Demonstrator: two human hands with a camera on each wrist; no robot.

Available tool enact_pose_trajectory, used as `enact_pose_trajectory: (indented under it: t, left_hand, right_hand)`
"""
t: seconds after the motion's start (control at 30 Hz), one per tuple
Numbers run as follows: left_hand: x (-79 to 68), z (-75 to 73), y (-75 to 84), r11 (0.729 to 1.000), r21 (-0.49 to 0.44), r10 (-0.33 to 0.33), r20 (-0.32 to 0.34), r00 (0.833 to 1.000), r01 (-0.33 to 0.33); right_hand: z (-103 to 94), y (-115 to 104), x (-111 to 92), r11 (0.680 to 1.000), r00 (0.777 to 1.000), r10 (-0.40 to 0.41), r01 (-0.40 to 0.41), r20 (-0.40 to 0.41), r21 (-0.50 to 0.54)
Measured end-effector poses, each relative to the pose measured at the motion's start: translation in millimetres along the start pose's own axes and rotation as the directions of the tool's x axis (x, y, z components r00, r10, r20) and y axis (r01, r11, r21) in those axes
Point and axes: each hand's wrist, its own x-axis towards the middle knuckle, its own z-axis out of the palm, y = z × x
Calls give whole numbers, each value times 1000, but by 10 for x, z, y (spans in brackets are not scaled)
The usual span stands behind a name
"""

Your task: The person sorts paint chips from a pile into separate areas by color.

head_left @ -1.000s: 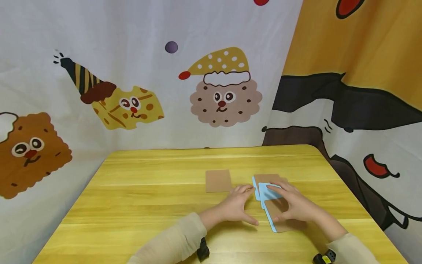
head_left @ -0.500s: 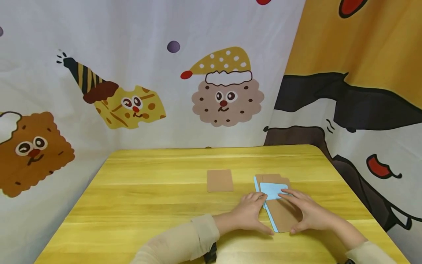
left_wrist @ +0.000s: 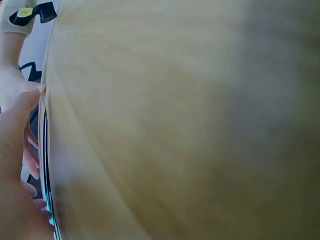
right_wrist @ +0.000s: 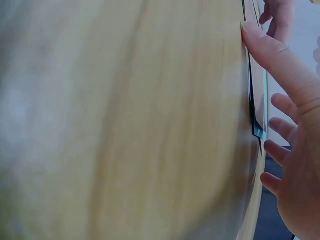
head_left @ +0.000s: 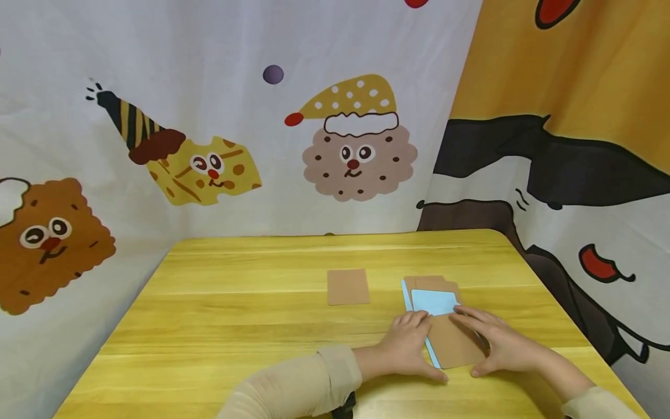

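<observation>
Overlapping cards with brown and light-blue faces lie right of centre in the head view: a brown card (head_left: 456,344) in front, a light-blue card (head_left: 434,301) behind it, more brown cards (head_left: 430,283) at the back. My left hand (head_left: 405,348) is at the left edge of the front card, fingertips over its corner and thumb on the table side. On the right edge, my right hand (head_left: 505,344) has its fingers spread around the card's side. Both wrist views show the cards edge-on, with my left hand (left_wrist: 17,150) and right hand (right_wrist: 295,135) beside the stack.
A single square brown card (head_left: 348,287) lies on the wooden table (head_left: 235,314), left of the overlapping cards. Behind the table hangs a curtain (head_left: 220,70) with cartoon prints.
My left hand has moved right and nearer, up to the cards' left edge. My right hand has slid off the cards' top to their right side, showing more of the front card.
</observation>
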Motion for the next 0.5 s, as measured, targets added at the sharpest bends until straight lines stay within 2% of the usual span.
enact_pose_trajectory:
  t: [0.27, 0.5]
  left_hand:
    - [31, 38, 33, 999, 0, -33, 1, 999, 33]
    - [49, 46, 43, 998, 33, -48, -14, 999, 48]
  right_hand:
    - [10, 34, -2, 1000, 1000, -8, 8, 1, 5]
    - [11, 38, -2, 1000, 1000, 16, -16, 6, 0]
